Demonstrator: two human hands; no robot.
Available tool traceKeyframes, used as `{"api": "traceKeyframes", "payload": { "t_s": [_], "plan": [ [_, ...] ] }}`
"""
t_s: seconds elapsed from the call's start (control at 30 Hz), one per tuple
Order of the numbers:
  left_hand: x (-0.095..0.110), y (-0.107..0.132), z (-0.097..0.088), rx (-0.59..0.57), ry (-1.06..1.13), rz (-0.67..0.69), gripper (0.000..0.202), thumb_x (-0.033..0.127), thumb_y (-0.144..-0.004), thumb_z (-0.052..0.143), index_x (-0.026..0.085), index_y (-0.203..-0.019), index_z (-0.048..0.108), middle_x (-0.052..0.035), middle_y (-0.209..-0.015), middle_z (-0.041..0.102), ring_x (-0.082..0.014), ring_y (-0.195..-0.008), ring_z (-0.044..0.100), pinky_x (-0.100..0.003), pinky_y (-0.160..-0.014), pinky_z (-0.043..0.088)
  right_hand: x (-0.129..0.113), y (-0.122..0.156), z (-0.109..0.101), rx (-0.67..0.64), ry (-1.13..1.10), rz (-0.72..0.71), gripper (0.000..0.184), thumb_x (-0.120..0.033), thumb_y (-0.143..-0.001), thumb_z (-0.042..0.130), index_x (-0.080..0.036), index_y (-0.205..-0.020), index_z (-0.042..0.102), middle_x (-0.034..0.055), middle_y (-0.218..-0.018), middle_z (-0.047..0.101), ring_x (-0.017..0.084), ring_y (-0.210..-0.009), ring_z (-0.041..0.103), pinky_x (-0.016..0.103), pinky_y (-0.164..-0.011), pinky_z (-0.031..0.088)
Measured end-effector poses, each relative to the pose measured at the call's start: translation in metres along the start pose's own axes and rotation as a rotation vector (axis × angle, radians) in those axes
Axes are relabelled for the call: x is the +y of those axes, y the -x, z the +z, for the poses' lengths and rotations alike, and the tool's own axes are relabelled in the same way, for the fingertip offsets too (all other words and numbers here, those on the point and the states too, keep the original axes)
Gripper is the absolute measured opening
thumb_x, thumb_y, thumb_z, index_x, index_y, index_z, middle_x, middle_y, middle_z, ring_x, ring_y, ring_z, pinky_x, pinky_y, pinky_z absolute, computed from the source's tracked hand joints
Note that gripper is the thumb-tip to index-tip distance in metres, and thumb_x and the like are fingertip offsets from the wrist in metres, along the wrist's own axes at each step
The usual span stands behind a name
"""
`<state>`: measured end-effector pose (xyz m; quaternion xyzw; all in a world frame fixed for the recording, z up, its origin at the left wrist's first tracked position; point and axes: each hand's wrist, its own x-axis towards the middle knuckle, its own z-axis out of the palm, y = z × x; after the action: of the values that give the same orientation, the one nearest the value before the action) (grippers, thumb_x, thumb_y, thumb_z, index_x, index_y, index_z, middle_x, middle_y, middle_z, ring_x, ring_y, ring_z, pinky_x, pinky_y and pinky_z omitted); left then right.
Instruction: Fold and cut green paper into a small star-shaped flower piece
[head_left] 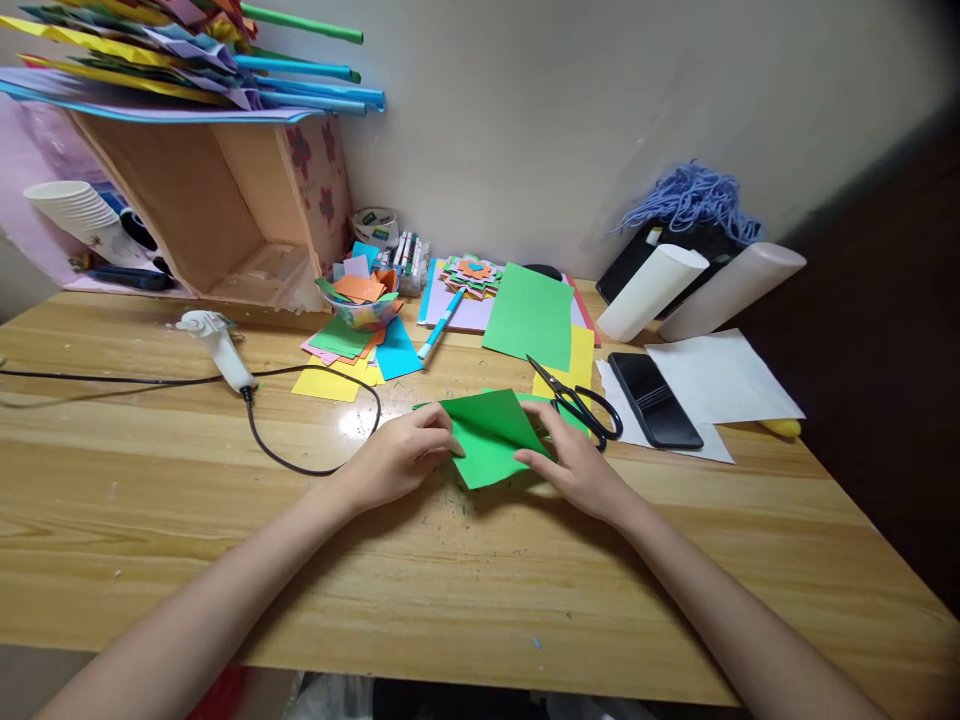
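Note:
A green sheet of paper (491, 435), partly folded over itself, lies on the wooden table (187, 500) in front of me. My left hand (401, 455) pinches its left edge with curled fingers. My right hand (574, 465) presses on the sheet's right side, fingers closed on the fold. Black scissors (577, 400) lie just beyond my right hand, apart from it.
A white glue gun (217, 345) with a black cord lies at the left. Coloured paper stacks (349, 350), a bowl of scraps (364, 300), a blue pen (441, 322), a green sheet (531, 315), a black phone (654, 398), white paper and two white rolls (652, 290) fill the back.

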<state>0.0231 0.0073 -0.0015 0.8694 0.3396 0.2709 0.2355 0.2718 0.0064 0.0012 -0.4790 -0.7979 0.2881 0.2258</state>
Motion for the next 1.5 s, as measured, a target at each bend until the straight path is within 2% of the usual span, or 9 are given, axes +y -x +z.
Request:
{"api": "traceKeyframes", "payload": {
  "t_s": [0.27,0.47,0.67,0.77,0.83,1.0,1.13,1.37,1.5],
  "plan": [
    [0.0,-0.001,-0.009,-0.159,-0.242,-0.05,0.024,0.002,-0.073,0.042,0.017,-0.086,0.056,-0.004,-0.082,0.058,-0.0179,-0.082,0.054,-0.029,-0.07,0.041,0.013,-0.005,0.003,0.245,-0.122,0.137,0.059,-0.026,-0.08,0.051,-0.023,-0.132,0.024,0.0052,-0.092,0.055,0.012,-0.056,0.053,0.026,-0.055,0.046],
    [0.005,-0.003,-0.005,-0.187,-0.339,0.017,0.027,0.011,-0.081,0.041,0.021,-0.1,0.058,-0.0059,-0.094,0.058,-0.0188,-0.084,0.054,-0.029,-0.069,0.038,0.016,-0.01,-0.01,0.094,-0.018,0.077,0.031,-0.012,-0.079,0.037,-0.022,-0.094,0.063,0.0045,-0.097,0.062,0.018,-0.087,0.057,0.033,-0.079,0.044],
    [0.002,-0.004,0.0,-0.039,-0.145,-0.269,0.028,0.027,-0.09,0.034,0.016,-0.072,0.053,-0.0013,-0.066,0.054,-0.0128,-0.06,0.048,-0.024,-0.056,0.033,0.026,-0.008,-0.025,-0.17,-0.247,0.037,0.048,-0.006,-0.068,0.036,-0.025,-0.106,0.058,0.0028,-0.118,0.054,0.018,-0.103,0.052,0.034,-0.086,0.044],
    [0.002,-0.004,0.002,0.009,-0.077,-0.383,0.033,0.033,-0.089,0.035,0.016,-0.065,0.051,0.0002,-0.06,0.052,-0.012,-0.054,0.045,-0.024,-0.052,0.029,0.023,-0.008,-0.023,-0.254,-0.306,0.041,0.032,-0.015,-0.074,0.044,-0.023,-0.103,0.056,0.0041,-0.113,0.053,0.018,-0.102,0.051,0.032,-0.084,0.044],
    [0.002,-0.004,0.004,0.04,-0.073,-0.44,0.031,0.035,-0.087,0.038,0.017,-0.066,0.053,0.0003,-0.059,0.053,-0.0124,-0.054,0.045,-0.024,-0.051,0.028,0.02,-0.01,-0.016,-0.178,-0.264,0.096,0.014,-0.028,-0.079,0.048,-0.02,-0.086,0.057,0.005,-0.099,0.056,0.019,-0.092,0.052,0.03,-0.076,0.044],
    [0.0,-0.003,0.009,0.152,-0.217,-0.51,0.023,0.033,-0.078,0.052,0.018,-0.061,0.047,-0.0026,-0.076,0.056,-0.0172,-0.07,0.052,-0.027,-0.059,0.036,0.019,-0.014,0.008,0.167,-0.083,0.256,0.038,-0.043,-0.079,0.048,-0.019,-0.052,0.035,-0.0024,-0.059,0.042,0.012,-0.058,0.041,0.026,-0.058,0.034],
    [-0.005,-0.004,0.01,0.223,-0.2,-0.471,0.019,0.029,-0.073,0.059,0.018,-0.062,0.047,-0.0063,-0.098,0.054,-0.0223,-0.096,0.049,-0.034,-0.08,0.04,0.02,-0.014,0.016,0.238,-0.063,0.332,0.033,-0.04,-0.075,0.054,-0.019,-0.055,0.039,-0.0042,-0.055,0.039,0.011,-0.054,0.037,0.025,-0.053,0.029],
    [-0.009,-0.005,0.007,0.179,-0.079,-0.484,0.014,0.027,-0.074,0.058,0.018,-0.068,0.049,-0.002,-0.078,0.049,-0.0185,-0.079,0.049,-0.034,-0.07,0.043,0.028,-0.015,0.015,0.267,-0.459,0.339,0.03,-0.038,-0.063,0.069,-0.018,-0.073,0.049,0.0002,-0.07,0.053,0.013,-0.062,0.051,0.027,-0.06,0.043],
    [-0.013,-0.005,0.01,0.304,0.192,-0.514,0.025,0.029,-0.071,0.062,0.018,-0.089,0.05,-0.0054,-0.1,0.05,-0.0182,-0.094,0.051,-0.036,-0.081,0.044,0.027,-0.016,0.013,0.286,-0.613,0.313,0.037,-0.039,-0.06,0.072,-0.019,-0.076,0.046,-0.0015,-0.07,0.053,0.012,-0.062,0.054,0.026,-0.061,0.046]
  ]
}}
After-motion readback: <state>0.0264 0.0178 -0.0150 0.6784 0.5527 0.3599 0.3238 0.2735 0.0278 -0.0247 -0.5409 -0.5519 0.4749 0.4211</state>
